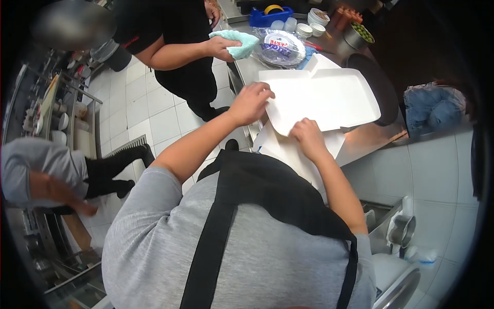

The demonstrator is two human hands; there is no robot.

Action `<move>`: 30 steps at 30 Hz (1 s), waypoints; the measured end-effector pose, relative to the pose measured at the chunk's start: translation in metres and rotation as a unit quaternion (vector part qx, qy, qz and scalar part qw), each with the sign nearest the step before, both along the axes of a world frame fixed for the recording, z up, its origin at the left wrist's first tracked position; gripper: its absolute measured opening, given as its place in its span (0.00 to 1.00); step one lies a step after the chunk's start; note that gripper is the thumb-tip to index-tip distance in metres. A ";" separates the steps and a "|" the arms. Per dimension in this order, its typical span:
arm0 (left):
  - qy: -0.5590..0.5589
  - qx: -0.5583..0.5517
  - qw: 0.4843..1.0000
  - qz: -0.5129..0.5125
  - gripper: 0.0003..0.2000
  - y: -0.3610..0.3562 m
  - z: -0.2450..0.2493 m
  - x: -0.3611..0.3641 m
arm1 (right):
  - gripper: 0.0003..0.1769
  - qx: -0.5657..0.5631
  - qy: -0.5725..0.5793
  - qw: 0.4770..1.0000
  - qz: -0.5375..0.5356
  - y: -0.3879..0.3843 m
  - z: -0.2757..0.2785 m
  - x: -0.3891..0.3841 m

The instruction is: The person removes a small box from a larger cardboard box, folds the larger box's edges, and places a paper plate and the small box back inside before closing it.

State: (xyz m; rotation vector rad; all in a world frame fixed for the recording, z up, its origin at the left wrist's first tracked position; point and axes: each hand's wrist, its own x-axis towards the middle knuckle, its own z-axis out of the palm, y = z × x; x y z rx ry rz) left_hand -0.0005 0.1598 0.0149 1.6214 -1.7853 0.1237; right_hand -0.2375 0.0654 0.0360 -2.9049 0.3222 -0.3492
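A white cardboard box [329,98] lies unfolded on the metal counter, its inside facing up. At its left edge is my left hand [252,103], with bent fingers closed on the cardboard. My right hand [309,138] grips the near edge of the same box, fingers curled over it. Beneath the box and my right forearm lies more white cardboard [280,152]. Just beyond the box sits a plastic-wrapped stack of foil plates [280,47].
A co-worker's hand [225,47] holds a green cloth [239,42] left of the counter. A blue tape dispenser [270,16], small white cups [303,30] and a tin of green fruit [358,35] stand at the back. Another person [46,170] is at the far left.
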 end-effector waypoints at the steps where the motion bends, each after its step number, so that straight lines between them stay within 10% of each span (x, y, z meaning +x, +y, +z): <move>1: -0.002 0.016 1.000 -0.009 0.22 -0.001 0.003 0.009 | 0.03 -0.014 -0.012 1.000 0.013 0.005 0.001 -0.018; 6: -0.108 0.057 0.989 -0.078 0.34 -0.012 0.012 0.017 | 0.04 -0.046 -0.014 0.996 -0.069 -0.016 -0.016 -0.132; 13: -0.226 0.164 0.911 -0.304 0.35 -0.046 0.007 -0.070 | 0.35 -0.137 0.001 0.908 -0.395 -0.008 -0.024 -0.201; 20: -0.143 0.309 0.845 -0.413 0.13 -0.080 -0.021 -0.114 | 0.20 0.011 -0.115 0.952 -0.283 0.079 -0.029 -0.158; 30: -0.090 0.437 0.819 -0.360 0.05 -0.108 -0.006 -0.153 | 0.07 0.116 -0.282 0.836 -0.456 0.077 -0.071 -0.144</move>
